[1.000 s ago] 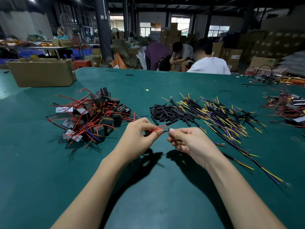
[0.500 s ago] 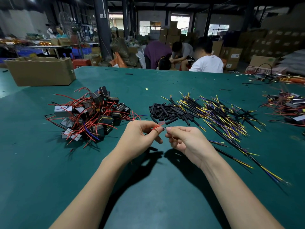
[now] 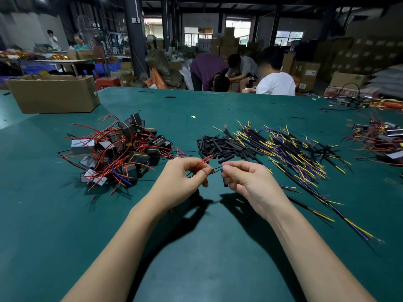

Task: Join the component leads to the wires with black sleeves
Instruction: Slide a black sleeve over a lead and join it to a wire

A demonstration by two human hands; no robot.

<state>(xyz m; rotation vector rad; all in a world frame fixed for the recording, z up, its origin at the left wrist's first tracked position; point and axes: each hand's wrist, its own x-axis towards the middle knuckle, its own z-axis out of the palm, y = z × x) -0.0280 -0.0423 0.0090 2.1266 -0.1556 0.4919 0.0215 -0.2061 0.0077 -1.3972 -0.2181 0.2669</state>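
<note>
Two hands worked above table's near-middle. Left hand (image 3: pixel 185 177) pinched thin red component leads (image 3: pixel 204 160), ends fanned clear for access. Right hand (image 3: pixel 244 177) pinched short black sleeve tube (image 3: pixel 224 178), apparently aligning it with dark lead. Loose sleeves (image 3: pixel 214 147) lay mid-table, just beyond.

I see a teal-green tabletop (image 3: pixel 196 269), red leads (image 3: pixel 204 160), black sleeves (image 3: pixel 214 147), yellow-and-blue wires (image 3: pixel 290 153) and a brown cardboard box (image 3: pixel 54 97).
</note>
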